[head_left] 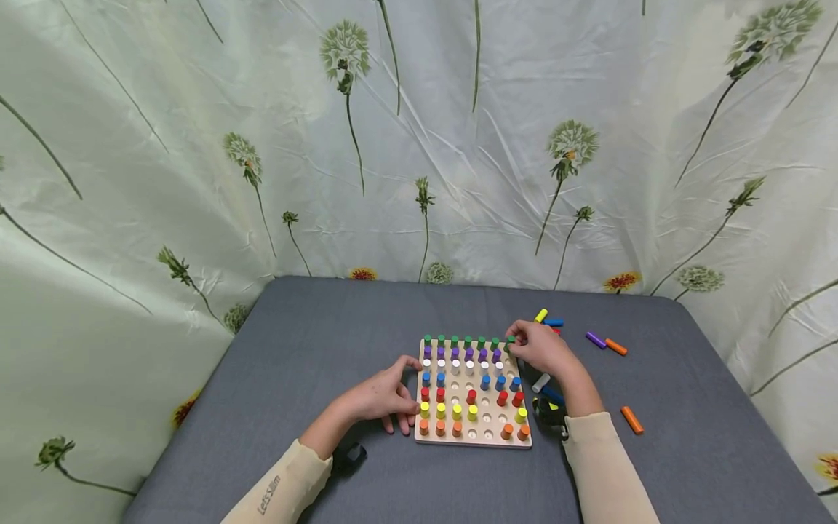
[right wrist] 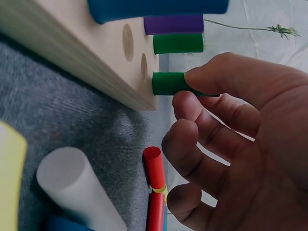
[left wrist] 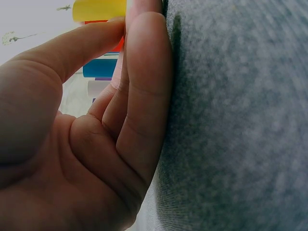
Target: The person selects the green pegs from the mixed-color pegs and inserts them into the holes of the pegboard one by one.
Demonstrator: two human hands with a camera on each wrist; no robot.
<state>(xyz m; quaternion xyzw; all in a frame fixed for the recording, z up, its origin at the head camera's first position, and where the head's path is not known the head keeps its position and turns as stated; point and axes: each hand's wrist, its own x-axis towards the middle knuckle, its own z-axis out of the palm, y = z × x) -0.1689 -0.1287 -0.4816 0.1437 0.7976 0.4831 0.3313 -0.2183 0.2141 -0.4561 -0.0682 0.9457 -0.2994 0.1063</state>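
A wooden pegboard (head_left: 486,437) lies on the grey table, holding rows of green, purple, white, blue, red, yellow and orange pegs with several holes bare. My right hand (head_left: 514,342) is at the board's far right corner and pinches a green peg (head_left: 510,341). In the right wrist view, thumb and forefinger of the right hand (right wrist: 186,89) hold that green peg (right wrist: 166,83), which stands in the corner hole of the board (right wrist: 72,43). My left hand (head_left: 407,407) rests relaxed against the board's left edge; its fingers (left wrist: 144,86) lie on the cloth beside a yellow peg (left wrist: 98,8).
Loose pegs lie right of the board: yellow (head_left: 540,315), blue (head_left: 554,322), purple (head_left: 595,339), two orange (head_left: 615,347) (head_left: 631,420), and a white one (head_left: 540,382). The grey table (head_left: 294,342) is backed by a flowered curtain (head_left: 419,145).
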